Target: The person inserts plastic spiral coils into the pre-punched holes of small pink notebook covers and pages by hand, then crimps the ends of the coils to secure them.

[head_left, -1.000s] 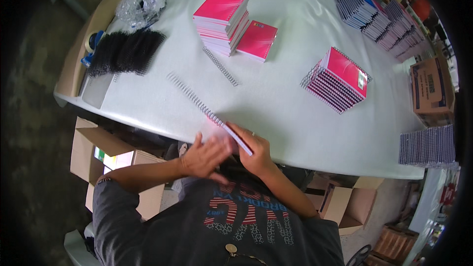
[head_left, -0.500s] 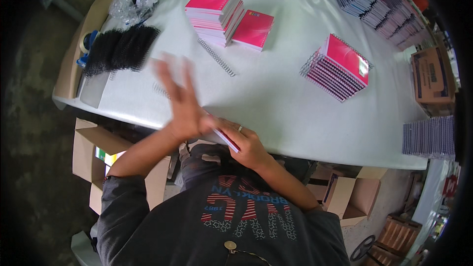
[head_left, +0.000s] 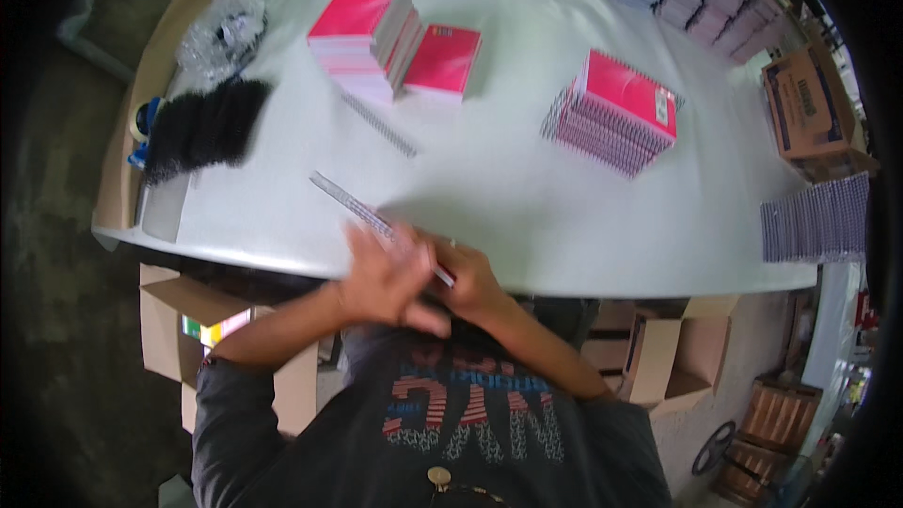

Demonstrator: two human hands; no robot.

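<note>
Close to the table's front edge, my right hand (head_left: pixel 473 280) grips a thin notebook (head_left: pixel 444 275) seen edge-on, its fingers wrapped round it. A metal spiral coil (head_left: pixel 350 201) runs along the notebook's edge and sticks out beyond it to the upper left. My left hand (head_left: pixel 388 280), smeared by motion, lies against the coil and the notebook's edge with fingers stretched and thumb apart. How far the coil is threaded through the pages is hidden by my left hand. Another loose coil (head_left: pixel 378 124) rests on the white-covered table (head_left: pixel 527 226) farther off.
Pink-covered notebooks stand in a tall stack (head_left: pixel 362 9) and a low stack (head_left: pixel 444 61). A pile of coil-bound notebooks (head_left: pixel 625 99) sits to the right. Black coils (head_left: pixel 205 127) lie at left beside crumpled plastic (head_left: pixel 221 38). Cardboard boxes (head_left: pixel 169 296) stand below the table's front edge.
My left hand has come down from above the notebook, fingers spread, onto its edge. The coil now shows clearly, jutting up-left from the notebook. The view has shifted slightly.
</note>
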